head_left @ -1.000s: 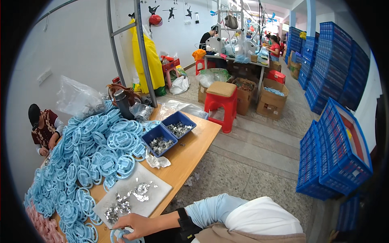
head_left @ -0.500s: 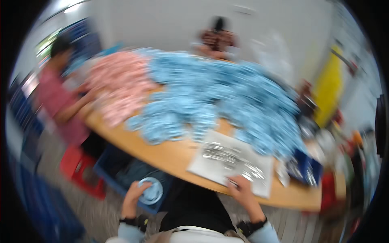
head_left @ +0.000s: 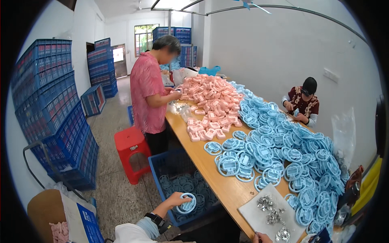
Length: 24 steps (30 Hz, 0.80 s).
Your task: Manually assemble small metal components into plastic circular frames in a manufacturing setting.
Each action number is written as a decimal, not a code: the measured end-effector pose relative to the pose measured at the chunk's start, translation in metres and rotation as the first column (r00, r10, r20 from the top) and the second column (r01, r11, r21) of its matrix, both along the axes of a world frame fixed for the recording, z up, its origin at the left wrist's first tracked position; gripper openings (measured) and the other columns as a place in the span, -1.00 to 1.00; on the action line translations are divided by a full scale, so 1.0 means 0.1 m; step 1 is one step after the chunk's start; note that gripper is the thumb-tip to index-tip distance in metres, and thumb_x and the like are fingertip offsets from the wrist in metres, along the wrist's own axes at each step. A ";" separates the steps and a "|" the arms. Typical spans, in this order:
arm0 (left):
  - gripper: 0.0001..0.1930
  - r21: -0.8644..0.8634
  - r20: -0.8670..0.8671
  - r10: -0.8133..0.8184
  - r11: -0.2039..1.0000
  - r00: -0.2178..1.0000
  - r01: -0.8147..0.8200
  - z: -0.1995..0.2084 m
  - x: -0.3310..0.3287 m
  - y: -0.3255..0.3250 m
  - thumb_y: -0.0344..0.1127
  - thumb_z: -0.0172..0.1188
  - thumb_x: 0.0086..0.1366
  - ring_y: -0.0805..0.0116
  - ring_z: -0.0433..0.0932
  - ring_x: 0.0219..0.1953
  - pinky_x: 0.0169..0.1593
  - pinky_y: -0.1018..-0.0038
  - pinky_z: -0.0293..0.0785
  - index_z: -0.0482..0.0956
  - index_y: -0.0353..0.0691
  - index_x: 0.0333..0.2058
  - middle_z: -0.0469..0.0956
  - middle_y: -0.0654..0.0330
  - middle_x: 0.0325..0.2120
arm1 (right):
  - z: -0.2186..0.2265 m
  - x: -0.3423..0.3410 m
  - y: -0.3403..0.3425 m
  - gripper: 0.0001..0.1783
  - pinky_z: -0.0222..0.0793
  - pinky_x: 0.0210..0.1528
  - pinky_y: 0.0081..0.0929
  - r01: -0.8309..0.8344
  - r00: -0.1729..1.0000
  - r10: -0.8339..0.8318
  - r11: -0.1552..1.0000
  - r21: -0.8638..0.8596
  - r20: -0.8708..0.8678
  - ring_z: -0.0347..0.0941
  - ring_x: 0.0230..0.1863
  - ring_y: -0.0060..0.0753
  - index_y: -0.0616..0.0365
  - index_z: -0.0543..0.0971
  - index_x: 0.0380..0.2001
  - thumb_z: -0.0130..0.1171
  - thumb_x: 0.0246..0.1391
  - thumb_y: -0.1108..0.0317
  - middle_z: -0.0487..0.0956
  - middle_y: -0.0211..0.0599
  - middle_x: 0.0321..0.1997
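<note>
My left hand [head_left: 174, 200] is closed on a light blue round plastic ring piece [head_left: 187, 205], thumb laid across its upper edge. It holds the piece over a dark blue crate [head_left: 155, 172] with many similar pieces [head_left: 187, 183] inside. At the bottom edge, my right hand [head_left: 265, 238] is partly cut off; its fingers are closed on a thin dark tool [head_left: 257, 235] whose kind I cannot make out. Beside that hand a white board [head_left: 251, 208] on the wooden table [head_left: 204, 170] carries small piles of shiny metal parts [head_left: 274, 216].
Heaps of blue ring pieces [head_left: 263, 150] and pink plastic pieces [head_left: 210, 97] cover much of the table. A person in pink [head_left: 148, 89] stands by a red stool [head_left: 131, 148]; another person [head_left: 306, 99] works across the table. Stacked blue crates [head_left: 48, 93] line the left wall.
The view has swung left, so the table and heaps now sit further right and the picture is sharper. My left hand still holds the ring piece over the crate.
</note>
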<state>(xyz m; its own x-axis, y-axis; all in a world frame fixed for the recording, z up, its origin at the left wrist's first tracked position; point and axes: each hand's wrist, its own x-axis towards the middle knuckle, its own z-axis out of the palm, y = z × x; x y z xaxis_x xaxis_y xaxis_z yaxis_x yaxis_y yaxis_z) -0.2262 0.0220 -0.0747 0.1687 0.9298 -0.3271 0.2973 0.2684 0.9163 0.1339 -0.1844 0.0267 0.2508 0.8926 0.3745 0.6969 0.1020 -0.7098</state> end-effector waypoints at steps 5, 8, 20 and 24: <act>-0.74 0.030 -0.010 0.001 1.000 1.000 -0.001 0.00 0.02 0.10 -0.14 0.31 0.04 0.60 0.40 -0.54 -0.49 0.61 0.29 0.61 -0.24 -0.45 0.51 0.33 -0.59 | -0.09 0.05 -0.04 -0.82 0.39 -0.30 -0.41 0.007 1.000 -0.006 0.999 -0.037 0.021 0.51 -0.38 -0.20 0.22 0.57 -0.31 0.15 0.01 0.38 0.57 -0.07 -0.38; -0.75 0.071 0.019 0.005 0.997 1.000 -0.006 -0.24 0.03 0.29 -0.17 0.29 0.05 0.60 0.39 -0.58 -0.53 0.59 0.29 0.61 -0.25 -0.42 0.50 0.34 -0.60 | -0.31 0.12 0.04 -0.87 0.35 -0.52 -0.39 0.068 0.996 -0.073 0.993 0.095 0.041 0.45 -0.59 -0.23 0.12 0.60 -0.43 0.21 -0.15 0.39 0.50 -0.21 -0.58; -0.81 0.147 0.237 -0.089 0.988 0.967 0.055 0.02 0.32 0.21 -0.43 0.19 0.08 0.57 0.46 -0.42 -0.33 0.60 0.38 0.56 -0.32 -0.29 0.54 0.28 -0.46 | -0.20 0.09 -0.02 -0.84 0.36 -0.43 -0.41 0.090 0.996 -0.090 0.996 -0.022 0.003 0.45 -0.49 -0.22 0.12 0.57 -0.35 0.14 -0.03 0.33 0.50 -0.26 -0.50; -0.78 0.153 0.224 0.011 0.987 0.975 -0.047 -0.02 0.27 0.21 -0.33 0.23 0.10 0.58 0.45 -0.42 -0.33 0.60 0.38 0.56 -0.31 -0.29 0.54 0.31 -0.46 | -0.20 0.03 0.04 -0.88 0.32 -0.52 -0.47 0.088 0.996 -0.088 0.996 -0.020 -0.010 0.42 -0.59 -0.29 0.13 0.58 -0.40 0.16 -0.05 0.38 0.49 -0.24 -0.56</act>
<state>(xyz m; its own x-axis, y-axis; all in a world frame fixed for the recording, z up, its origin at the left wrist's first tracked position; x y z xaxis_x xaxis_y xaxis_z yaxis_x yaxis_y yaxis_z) -0.1994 0.0429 -0.0772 0.1929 0.9719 -0.1349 0.0766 0.1222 0.9895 0.1365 -0.1805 0.0067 0.3323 0.8742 0.3541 0.6950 0.0268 -0.7185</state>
